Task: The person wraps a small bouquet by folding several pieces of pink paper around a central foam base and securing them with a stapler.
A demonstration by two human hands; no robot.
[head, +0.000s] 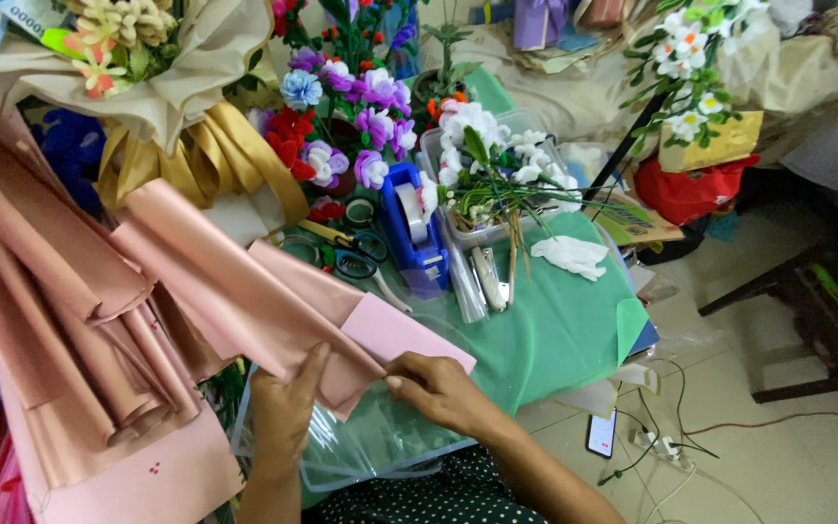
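- At the far left, folded sheets of pink wrapping paper point(60, 320) lie in a fanned stack, their creases running down toward me.
- My left hand point(283, 412) lies flat on the lower end of a folded pink sheet point(244, 291). The fingers are stretched out rather than curled, and the thumb points up along the fold. It presses down on the sheet and does not grasp it.
- That sheet runs from the upper left down to my hands, so most of it lies up and to the left of both of them.
- Its lighter pink corner point(402, 335) sticks out to the right, just above my right hand.
- My right hand point(438, 388) is nearly closed, with the fingertips pinched on the sheet's edge just beside my left thumb. The two hands are close together, with only a narrow strip of sheet between them.
- Under both hands lies clear plastic film point(380, 437) on a green tablecloth point(555, 330).
- Above the hands, scissors point(356, 252) lie near a blue tape dispenser point(414, 228).
- A clear tray point(482, 233) of white flowers stands just right of the dispenser, and a crumpled white tissue point(574, 254) lies beside it.
- On the floor at the right, a phone point(601, 434) lies by some cables.
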